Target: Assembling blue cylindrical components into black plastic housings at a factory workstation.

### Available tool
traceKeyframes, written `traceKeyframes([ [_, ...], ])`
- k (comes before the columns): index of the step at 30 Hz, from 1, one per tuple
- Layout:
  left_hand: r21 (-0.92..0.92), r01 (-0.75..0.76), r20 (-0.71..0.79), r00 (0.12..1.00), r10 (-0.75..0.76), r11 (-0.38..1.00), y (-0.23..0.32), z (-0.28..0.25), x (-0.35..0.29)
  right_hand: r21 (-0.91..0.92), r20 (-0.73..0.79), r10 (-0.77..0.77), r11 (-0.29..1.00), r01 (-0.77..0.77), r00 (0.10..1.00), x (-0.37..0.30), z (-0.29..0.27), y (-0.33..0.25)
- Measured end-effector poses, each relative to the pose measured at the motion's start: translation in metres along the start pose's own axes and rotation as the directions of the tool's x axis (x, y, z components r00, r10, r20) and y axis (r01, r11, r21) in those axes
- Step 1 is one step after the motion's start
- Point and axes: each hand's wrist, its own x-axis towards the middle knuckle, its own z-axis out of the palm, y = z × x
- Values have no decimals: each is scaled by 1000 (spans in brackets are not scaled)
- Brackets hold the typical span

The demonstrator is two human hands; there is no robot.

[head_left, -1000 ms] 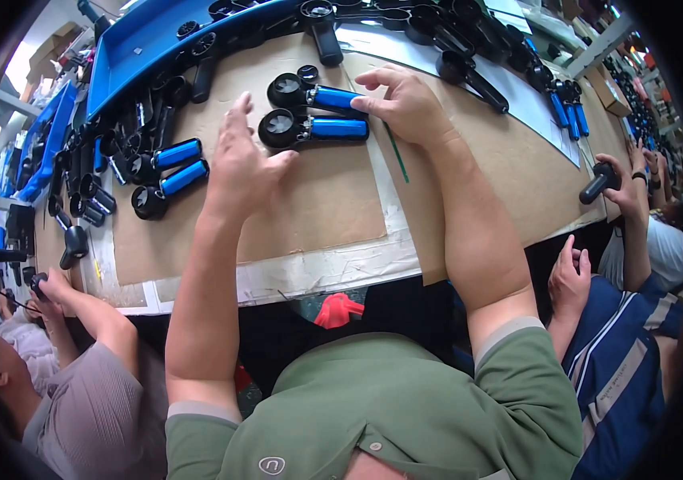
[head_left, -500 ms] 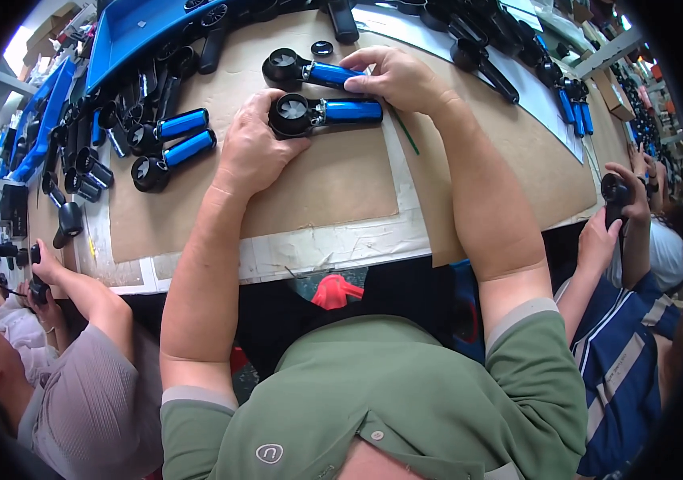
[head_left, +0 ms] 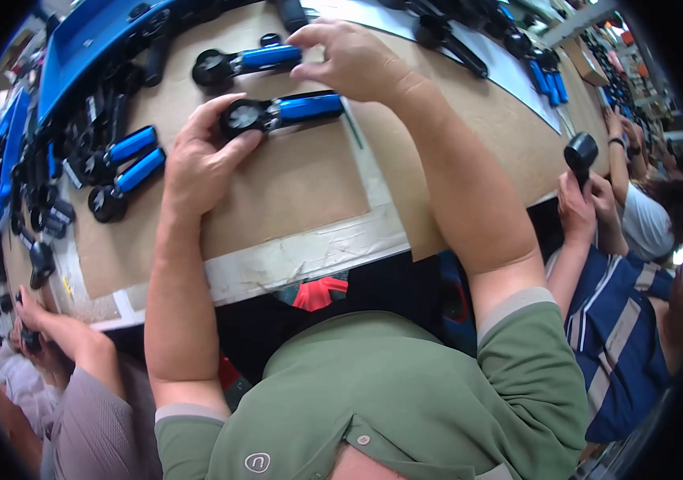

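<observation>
Two black-and-blue tool handles lie side by side on a brown cardboard sheet (head_left: 293, 184). My left hand (head_left: 201, 156) grips the round black head of the nearer tool (head_left: 281, 112), thumb and fingers around it. My right hand (head_left: 349, 56) rests over the blue grip ends of both tools, its fingers touching the farther tool (head_left: 245, 62). My forearms reach up from my green shirt at the bottom.
More blue-and-black tools (head_left: 121, 164) lie at the left beside a blue tray (head_left: 89, 48) of black parts. Further tools (head_left: 545, 72) lie at the far right. A person in a striped shirt holds a black part (head_left: 581, 152) at right; another person's arm (head_left: 61, 336) is at lower left.
Both hands stayed on the two tools while the view shifted; my left hand moved from lying flat beside the tools to gripping the nearer tool's black head. The person at right raised the black part.
</observation>
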Motion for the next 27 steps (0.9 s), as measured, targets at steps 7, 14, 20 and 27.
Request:
traceKeyframes([
  [7,119,70,43,996,-75,991,3,-5,6,-25,336,-2,1000,11,942,-30,-21,-36],
  [14,209,44,48,997,-56,977,-5,-10,3,66,298,4,998,-25,955,-37,5,-14],
  [20,189,54,32,998,-61,980,-2,-9,3,60,279,-1,998,-16,960,-35,3,-16],
  [27,221,86,13,996,-91,971,-1,-9,-1,114,278,10,993,-43,960,-36,-1,-10],
])
